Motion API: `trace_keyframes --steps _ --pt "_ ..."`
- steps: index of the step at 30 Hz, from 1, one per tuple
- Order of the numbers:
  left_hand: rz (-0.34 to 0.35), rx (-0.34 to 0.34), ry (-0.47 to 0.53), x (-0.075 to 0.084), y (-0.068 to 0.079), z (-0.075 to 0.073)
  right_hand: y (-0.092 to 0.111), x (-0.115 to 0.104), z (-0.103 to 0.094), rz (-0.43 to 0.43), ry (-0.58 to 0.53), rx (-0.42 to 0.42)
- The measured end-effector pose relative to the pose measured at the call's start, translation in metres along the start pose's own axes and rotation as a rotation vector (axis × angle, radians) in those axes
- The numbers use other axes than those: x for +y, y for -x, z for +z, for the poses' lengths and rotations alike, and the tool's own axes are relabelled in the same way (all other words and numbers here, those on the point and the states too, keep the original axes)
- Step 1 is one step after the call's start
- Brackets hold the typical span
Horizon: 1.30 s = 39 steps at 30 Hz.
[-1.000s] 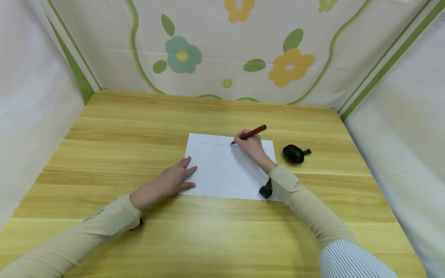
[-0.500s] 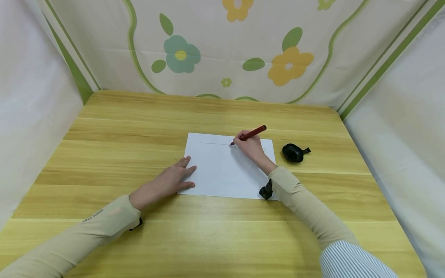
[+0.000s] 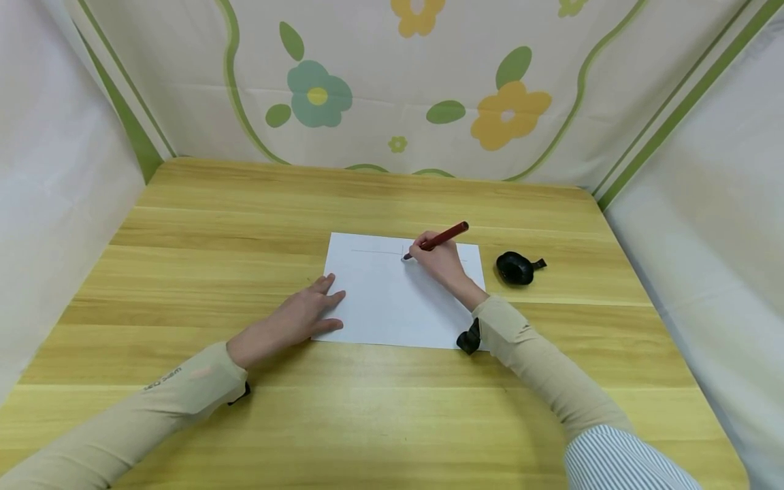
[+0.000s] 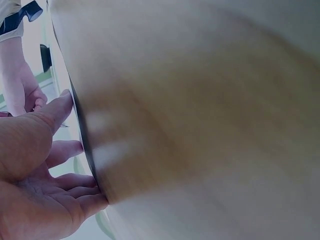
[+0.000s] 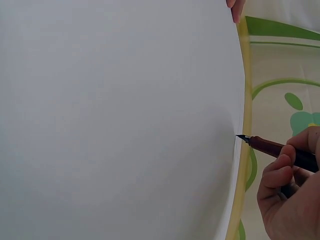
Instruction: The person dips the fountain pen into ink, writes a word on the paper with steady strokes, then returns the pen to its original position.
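Note:
My right hand (image 3: 439, 262) pinches a dark red fountain pen (image 3: 450, 233), its nib down on a white sheet of paper (image 3: 382, 299). In the right wrist view the pen's metal nib (image 5: 242, 137) meets the paper near its far edge. Along the sheet's upper part runs a thin horizontal line (image 3: 375, 252), crossed by a short vertical stroke that ends at the nib. Part of the line is hidden behind my right hand. With fingers spread, my left hand (image 3: 300, 316) rests on the sheet's left edge; its fingertips (image 4: 65, 100) also show there in the left wrist view.
A small black dish-like thing (image 3: 516, 269) with a short tab lies right of the paper on the wooden table (image 3: 380, 408). A black wrist camera (image 3: 469, 337) hangs under my right cuff, over the paper's lower right corner. A flowered cloth (image 3: 392, 88) stands behind the table.
The nib has slid slightly toward me, lengthening the short vertical stroke below the horizontal line. My left hand stays in place on the paper.

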<state>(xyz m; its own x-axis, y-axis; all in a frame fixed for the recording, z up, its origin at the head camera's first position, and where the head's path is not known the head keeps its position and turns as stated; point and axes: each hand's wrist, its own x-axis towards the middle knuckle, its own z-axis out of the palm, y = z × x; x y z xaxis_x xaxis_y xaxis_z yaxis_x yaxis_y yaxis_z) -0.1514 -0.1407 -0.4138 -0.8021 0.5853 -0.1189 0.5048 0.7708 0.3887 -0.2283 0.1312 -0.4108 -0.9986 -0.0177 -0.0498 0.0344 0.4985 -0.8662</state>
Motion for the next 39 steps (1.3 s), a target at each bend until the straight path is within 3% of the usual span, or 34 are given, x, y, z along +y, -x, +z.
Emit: trace_keyframes --steps 39 --pt "0.008 0.015 -0.018 -0.001 0.0 0.002 0.014 0.002 0.004 0.008 0.017 -0.045"
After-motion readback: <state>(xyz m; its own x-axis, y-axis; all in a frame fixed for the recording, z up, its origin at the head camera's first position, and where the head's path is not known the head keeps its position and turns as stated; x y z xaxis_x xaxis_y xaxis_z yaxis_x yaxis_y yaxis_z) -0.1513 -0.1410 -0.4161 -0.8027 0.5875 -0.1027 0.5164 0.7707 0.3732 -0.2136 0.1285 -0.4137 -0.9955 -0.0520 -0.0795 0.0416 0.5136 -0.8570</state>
